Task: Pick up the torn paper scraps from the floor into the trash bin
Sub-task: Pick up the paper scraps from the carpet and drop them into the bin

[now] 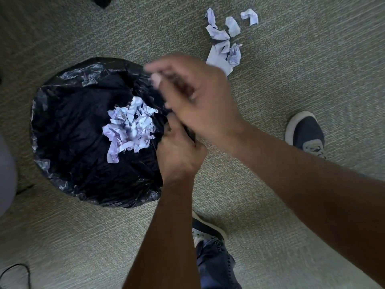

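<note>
Both hands meet over bin rim: right hand (198,97) blurred, fingers curled, contents unclear; left hand (179,151) curled at bin (62,80) edge, likely steadying liner. Scraps (226,38) remain on floor beyond bin.

The light is soft, even and fairly bright across the middle of the carpet (291,84), with no hard shadows. The corners darken, most at upper left, and the wide lens bends the carpet weave toward the edges. The right hand (198,97) is smeared by motion blur, its fingertips ghosted; the left hand (179,151) is only slightly soft. The trash bin's black liner (68,76) catches pale glints along its rim. The paper scraps on the floor (227,38) look crisp, with a bluish cast.
</note>
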